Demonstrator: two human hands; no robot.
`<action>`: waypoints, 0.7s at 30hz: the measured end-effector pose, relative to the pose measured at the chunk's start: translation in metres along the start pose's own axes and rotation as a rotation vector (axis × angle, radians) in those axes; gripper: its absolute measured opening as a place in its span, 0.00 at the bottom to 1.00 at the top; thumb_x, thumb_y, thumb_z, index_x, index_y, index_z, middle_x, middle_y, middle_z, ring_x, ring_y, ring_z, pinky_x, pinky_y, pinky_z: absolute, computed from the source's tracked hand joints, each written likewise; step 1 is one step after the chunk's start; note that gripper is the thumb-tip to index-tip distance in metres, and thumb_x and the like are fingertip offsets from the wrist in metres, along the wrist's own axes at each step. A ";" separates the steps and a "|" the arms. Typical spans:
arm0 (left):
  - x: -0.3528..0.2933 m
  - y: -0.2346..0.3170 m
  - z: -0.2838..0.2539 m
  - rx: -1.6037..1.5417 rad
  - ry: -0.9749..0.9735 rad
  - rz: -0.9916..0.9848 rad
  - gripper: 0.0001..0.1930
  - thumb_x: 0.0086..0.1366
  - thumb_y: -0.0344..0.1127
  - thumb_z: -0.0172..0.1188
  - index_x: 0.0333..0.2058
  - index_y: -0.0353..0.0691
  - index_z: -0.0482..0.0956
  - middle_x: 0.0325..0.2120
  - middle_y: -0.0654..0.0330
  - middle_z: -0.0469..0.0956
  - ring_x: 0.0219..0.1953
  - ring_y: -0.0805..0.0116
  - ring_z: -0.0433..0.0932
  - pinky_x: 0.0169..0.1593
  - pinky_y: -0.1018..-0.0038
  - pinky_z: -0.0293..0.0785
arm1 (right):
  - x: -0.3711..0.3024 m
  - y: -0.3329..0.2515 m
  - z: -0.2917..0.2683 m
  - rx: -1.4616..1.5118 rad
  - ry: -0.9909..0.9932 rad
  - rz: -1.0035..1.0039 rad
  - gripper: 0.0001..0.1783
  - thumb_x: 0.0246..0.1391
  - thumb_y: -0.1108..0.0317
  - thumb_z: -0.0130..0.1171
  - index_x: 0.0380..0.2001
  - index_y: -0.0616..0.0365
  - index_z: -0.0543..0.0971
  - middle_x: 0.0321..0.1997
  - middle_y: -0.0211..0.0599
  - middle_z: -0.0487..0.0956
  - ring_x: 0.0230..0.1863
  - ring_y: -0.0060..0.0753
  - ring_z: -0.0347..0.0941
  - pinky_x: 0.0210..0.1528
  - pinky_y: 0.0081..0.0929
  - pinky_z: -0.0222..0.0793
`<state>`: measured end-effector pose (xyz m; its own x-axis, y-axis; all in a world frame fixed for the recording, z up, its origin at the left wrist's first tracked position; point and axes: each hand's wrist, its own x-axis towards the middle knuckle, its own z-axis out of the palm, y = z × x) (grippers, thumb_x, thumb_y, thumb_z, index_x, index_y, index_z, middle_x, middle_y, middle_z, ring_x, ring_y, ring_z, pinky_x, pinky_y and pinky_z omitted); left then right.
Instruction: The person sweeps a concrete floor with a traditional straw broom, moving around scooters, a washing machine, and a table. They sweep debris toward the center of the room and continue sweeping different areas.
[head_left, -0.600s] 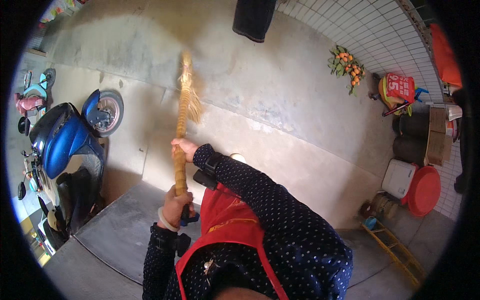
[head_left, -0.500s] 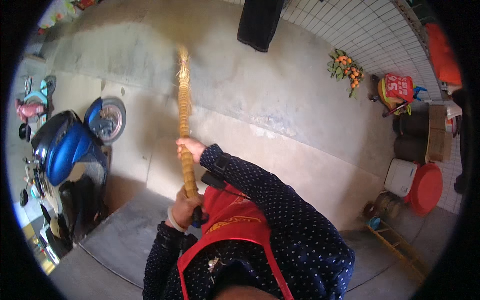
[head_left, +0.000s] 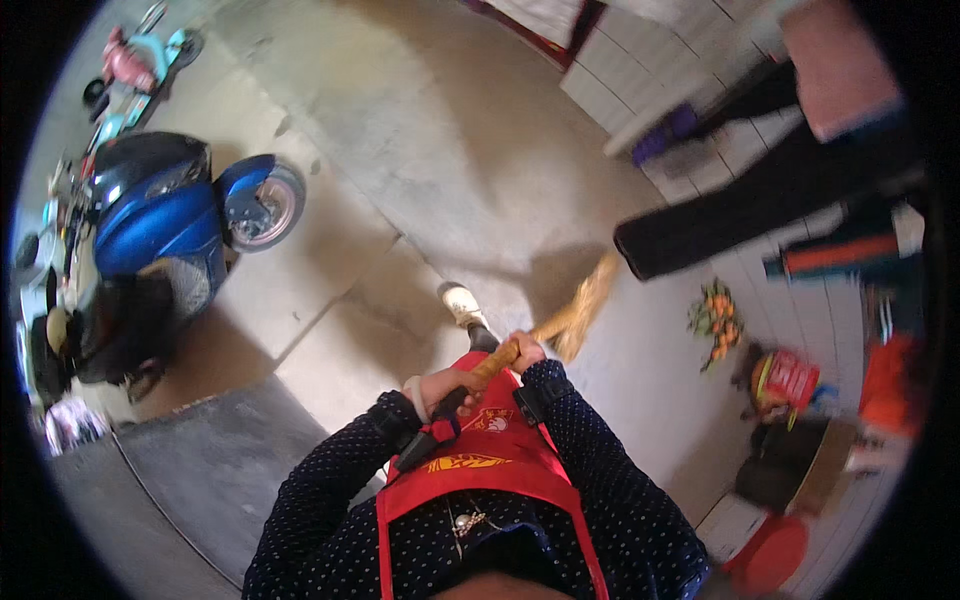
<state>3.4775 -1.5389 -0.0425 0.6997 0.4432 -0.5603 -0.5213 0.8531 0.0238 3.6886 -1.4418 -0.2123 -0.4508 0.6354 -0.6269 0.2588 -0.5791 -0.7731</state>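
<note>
A straw broom (head_left: 582, 310) with a wrapped tan handle slants across my front, its bristle end pointing far right over the floor and slightly blurred. My left hand (head_left: 447, 391), with a pale bangle at the wrist, is wrapped round the dark end of the handle near my red apron (head_left: 490, 440). Farther along, my right hand (head_left: 527, 351) closes on the handle close to the straw. A dark band sits at my right wrist. One light shoe (head_left: 461, 304) shows on the floor just beyond the apron.
A blue scooter (head_left: 165, 225) stands at the left, with a smaller turquoise one (head_left: 150, 65) behind it. Black trousers (head_left: 740, 215) hang along the tiled wall on the right. Orange fruit with leaves (head_left: 715, 325), a red bag (head_left: 790, 380) and a red basin (head_left: 770, 555) are below them.
The broom has swung from pointing far ahead to pointing right, both hands moving with it. My view has turned right, bringing the hanging trousers nearer, and a shoe now shows.
</note>
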 end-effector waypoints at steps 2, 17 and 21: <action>0.001 0.016 -0.002 0.107 0.148 0.081 0.05 0.60 0.32 0.51 0.33 0.39 0.67 0.21 0.68 0.66 0.19 0.81 0.63 0.20 0.82 0.62 | 0.014 -0.016 -0.010 -0.673 -0.127 -0.241 0.15 0.40 0.73 0.63 0.34 0.54 0.72 0.32 0.37 0.76 0.35 0.30 0.73 0.40 0.25 0.69; -0.073 0.137 0.038 -0.149 0.895 0.793 0.17 0.52 0.33 0.56 0.38 0.31 0.65 0.17 0.58 0.70 0.12 0.72 0.68 0.16 0.77 0.67 | 0.235 -0.229 0.237 0.502 -0.597 0.658 0.11 0.51 0.66 0.52 0.20 0.53 0.64 0.17 0.30 0.65 0.18 0.31 0.64 0.26 0.26 0.68; -0.052 0.086 0.061 -0.209 0.871 0.897 0.21 0.52 0.29 0.57 0.43 0.30 0.60 0.17 0.60 0.69 0.13 0.73 0.70 0.15 0.78 0.67 | 0.187 -0.241 0.230 0.389 -0.789 0.673 0.08 0.51 0.71 0.52 0.23 0.53 0.63 0.19 0.27 0.64 0.21 0.24 0.63 0.27 0.23 0.68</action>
<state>3.4261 -1.4716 0.0389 -0.4485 0.4464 -0.7743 -0.7666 0.2534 0.5900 3.3453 -1.3014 -0.1209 -0.7725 -0.2935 -0.5632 0.4321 -0.8928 -0.1272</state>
